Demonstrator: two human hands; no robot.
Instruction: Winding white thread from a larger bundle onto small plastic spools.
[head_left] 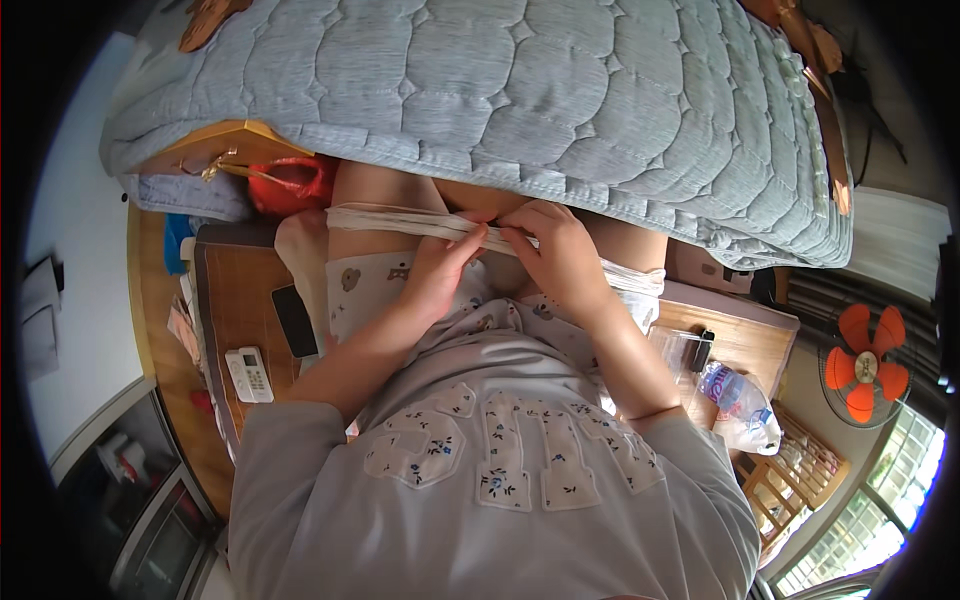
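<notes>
A narrow, bunched band of white cloth (385,222) stretches across my thighs, over pale patterned shorts (355,288). Near the middle of the band, my left hand (440,272) is closed, with thumb and fingers pinching the cloth. My right hand (562,258) sits close beside it, its fingers bent over the same band. The fingertips of both hands nearly meet, and what lies right between them is partly hidden. At the right thigh the band's end (635,280) looks gathered in folds.
A grey-blue quilted cover (560,90) hangs just beyond my knees. Left of me are a red bag (290,187), a dark phone (292,320) and a white remote control (248,375). To the right are a clear plastic bottle (738,392) and an orange-bladed fan (866,366).
</notes>
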